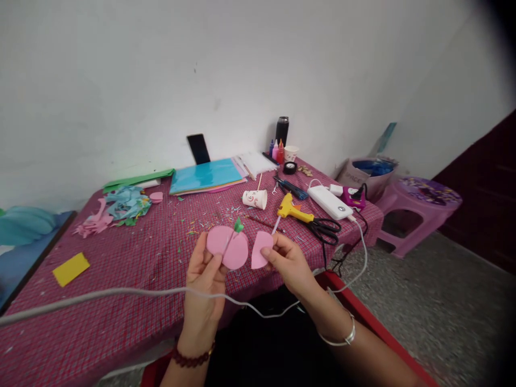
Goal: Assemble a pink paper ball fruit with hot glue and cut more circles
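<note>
Between thumb and fingers, my left hand [207,274] pinches a pink paper apple shape [236,252] with a small green leaf [238,226] at its top. A fold or seam runs down the middle of the shape. My right hand [288,263] grips a pink half-round paper piece [260,248] by its right edge. The two pink pieces are held close together but apart, above the table's front edge. Just beyond my right hand lies a yellow glue gun [294,208], and beside it are black-handled scissors [324,230].
A white cable [161,292] crosses in front of my wrists. On the checked tablecloth [133,263] lie a tipped paper cup [255,199], paper scraps [127,204], coloured sheets [207,174], a yellow piece [71,269] and a white power bank [328,201]. A pink stool [419,209] stands right.
</note>
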A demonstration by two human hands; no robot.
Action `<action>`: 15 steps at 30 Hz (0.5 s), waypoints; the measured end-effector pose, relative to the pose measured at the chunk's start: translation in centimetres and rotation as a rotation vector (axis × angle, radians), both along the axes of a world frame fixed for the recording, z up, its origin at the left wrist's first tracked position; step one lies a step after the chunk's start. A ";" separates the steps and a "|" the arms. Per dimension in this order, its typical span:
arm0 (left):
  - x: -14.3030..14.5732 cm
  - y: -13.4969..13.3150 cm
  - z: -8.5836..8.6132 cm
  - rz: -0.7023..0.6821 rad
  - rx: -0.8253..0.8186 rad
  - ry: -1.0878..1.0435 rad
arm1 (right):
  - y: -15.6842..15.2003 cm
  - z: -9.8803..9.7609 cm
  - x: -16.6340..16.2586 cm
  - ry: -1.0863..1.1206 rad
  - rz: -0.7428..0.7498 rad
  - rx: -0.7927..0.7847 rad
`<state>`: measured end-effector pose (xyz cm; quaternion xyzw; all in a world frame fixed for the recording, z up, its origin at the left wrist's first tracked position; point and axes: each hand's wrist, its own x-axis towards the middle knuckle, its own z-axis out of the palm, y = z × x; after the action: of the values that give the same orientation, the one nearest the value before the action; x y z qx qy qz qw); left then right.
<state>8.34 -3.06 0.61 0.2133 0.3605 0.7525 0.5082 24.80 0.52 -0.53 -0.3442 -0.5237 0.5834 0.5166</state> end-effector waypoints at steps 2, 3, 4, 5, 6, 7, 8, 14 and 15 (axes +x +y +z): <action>0.2 0.0 0.1 0.019 0.011 0.016 | -0.1 -0.1 0.1 -0.013 -0.010 0.011; 0.3 0.0 0.2 0.015 0.012 0.015 | -0.1 0.0 0.1 -0.017 -0.014 0.018; 0.3 0.0 0.2 0.006 0.008 0.009 | -0.1 0.0 0.2 -0.020 -0.017 0.023; 0.4 0.1 0.2 -0.008 -0.003 0.003 | -0.2 0.1 0.2 -0.024 -0.020 0.028; 0.4 0.2 0.1 -0.022 -0.017 -0.006 | -0.3 0.3 0.2 -0.031 -0.023 0.034; 0.5 0.2 0.0 -0.036 -0.033 -0.020 | -0.3 0.5 0.2 -0.041 -0.028 0.040; 0.4 0.3 -0.1 -0.044 -0.049 -0.041 | -0.4 0.6 0.2 -0.053 -0.032 0.047; 0.3 0.5 -0.5 -0.126 -0.149 -0.273 | -0.9 1.3 0.3 -0.083 -0.039 0.084; 0.4 0.5 -0.4 -0.134 -0.163 -0.312 | -1.0 1.3 0.4 -0.085 -0.038 0.091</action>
<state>8.70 -2.59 0.22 0.0756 0.3221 0.7092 0.6225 25.17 -0.44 0.77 -0.3548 -0.5644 0.5339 0.5201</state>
